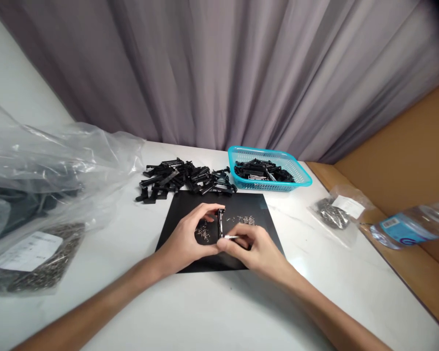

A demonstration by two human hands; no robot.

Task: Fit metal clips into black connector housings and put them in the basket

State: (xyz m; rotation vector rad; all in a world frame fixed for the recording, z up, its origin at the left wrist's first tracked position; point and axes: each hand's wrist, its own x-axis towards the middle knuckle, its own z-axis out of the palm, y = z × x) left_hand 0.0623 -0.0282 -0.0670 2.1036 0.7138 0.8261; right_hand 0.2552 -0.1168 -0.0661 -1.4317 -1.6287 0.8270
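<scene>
My left hand (pixel 190 234) is closed around a narrow black plastic part (pixel 220 222), gripping it at its two ends between fingers and thumb. It is held upright over a black mat (pixel 212 264). My right hand (pixel 256 246) pinches a thin, pale silvery rod-like piece (pixel 234 237) at the lower end of the black part; its exact kind is too small to tell. On the mat lie two loose heaps of tiny metal pins, one pin heap (pixel 203 232) beside my left fingers and another pin heap (pixel 246 220) beyond my right hand.
Behind the mat lies a pile of black plastic parts (pixel 183 178). A blue basket (pixel 300 175) holds more of them. Clear bags (pixel 58 151) and a labelled bag of metal pieces (pixel 51 263) are at left; a small bag (pixel 332 214) and a bottle (pixel 406 226) are at right.
</scene>
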